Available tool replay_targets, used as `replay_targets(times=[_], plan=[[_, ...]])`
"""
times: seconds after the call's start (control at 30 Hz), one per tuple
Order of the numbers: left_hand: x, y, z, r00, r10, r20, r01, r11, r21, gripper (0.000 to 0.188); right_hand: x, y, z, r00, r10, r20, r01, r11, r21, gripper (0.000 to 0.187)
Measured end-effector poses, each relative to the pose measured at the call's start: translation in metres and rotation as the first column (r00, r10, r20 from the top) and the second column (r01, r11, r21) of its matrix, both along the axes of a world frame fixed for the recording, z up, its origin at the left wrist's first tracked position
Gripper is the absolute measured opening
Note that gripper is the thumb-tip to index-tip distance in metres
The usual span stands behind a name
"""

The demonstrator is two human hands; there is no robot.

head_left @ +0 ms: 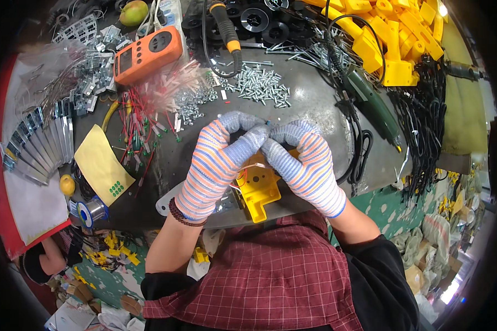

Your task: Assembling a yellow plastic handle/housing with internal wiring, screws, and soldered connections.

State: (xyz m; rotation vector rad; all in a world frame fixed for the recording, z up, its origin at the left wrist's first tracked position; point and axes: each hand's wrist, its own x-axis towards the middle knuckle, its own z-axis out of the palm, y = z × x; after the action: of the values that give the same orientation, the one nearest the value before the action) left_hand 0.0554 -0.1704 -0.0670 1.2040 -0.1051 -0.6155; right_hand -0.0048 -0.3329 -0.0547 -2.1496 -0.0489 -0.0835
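Note:
Striped work gloves cover both hands, which meet fingertip to fingertip over the bench. My left hand (218, 160) is closed in a pinch, its thumb and index finger touching the tips of the other hand. My right hand (309, 160) pinches at the same spot. A tiny dark bit shows between the fingertips, too small and covered to name. Just below the hands lies a yellow plastic housing (258, 196), partly hidden by them, with a short whitish wire (252, 166) across its upper part.
Beyond my hands lies a pile of screws (263, 84). Left are an orange meter (148, 55), red-wired parts (135, 129), a yellow sheet (104, 164) and a solder spool (92, 212). Right are a green power tool (371, 102), black cables (425, 127) and yellow housings (400, 49).

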Motion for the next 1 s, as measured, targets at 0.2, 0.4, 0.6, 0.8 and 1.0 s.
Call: replay_targets(times=[0.2,0.4,0.6,0.8,1.0], plan=[[0.001,0.000,-0.002,0.999,-0.015,0.040,0.015,1.000,-0.008,0.014,0.001,0.001,0.000,0.999,-0.032,0.019,0.031,0.998,0.055,0.017],[0.003,-0.002,-0.002,0.981,-0.112,0.159,0.089,0.986,0.143,0.011,0.008,-0.027,0.011,0.919,0.039,0.392,0.062,0.968,-0.241,0.013],[-0.002,-0.004,0.002,0.981,-0.164,0.100,0.153,0.982,0.108,0.013,0.028,-0.045,0.021,0.783,0.448,0.432,-0.078,0.759,-0.646,0.018],[-0.012,-0.009,0.010,0.620,-0.283,0.732,-0.278,0.793,0.543,0.015,0.021,-0.041,0.020,0.891,0.394,0.225,-0.184,0.768,-0.614,0.009],[-0.010,-0.011,0.005,0.306,-0.305,0.902,-0.424,0.804,0.416,0.013,0.023,-0.046,0.027,0.772,0.334,-0.540,0.102,0.775,0.624,0.018]])
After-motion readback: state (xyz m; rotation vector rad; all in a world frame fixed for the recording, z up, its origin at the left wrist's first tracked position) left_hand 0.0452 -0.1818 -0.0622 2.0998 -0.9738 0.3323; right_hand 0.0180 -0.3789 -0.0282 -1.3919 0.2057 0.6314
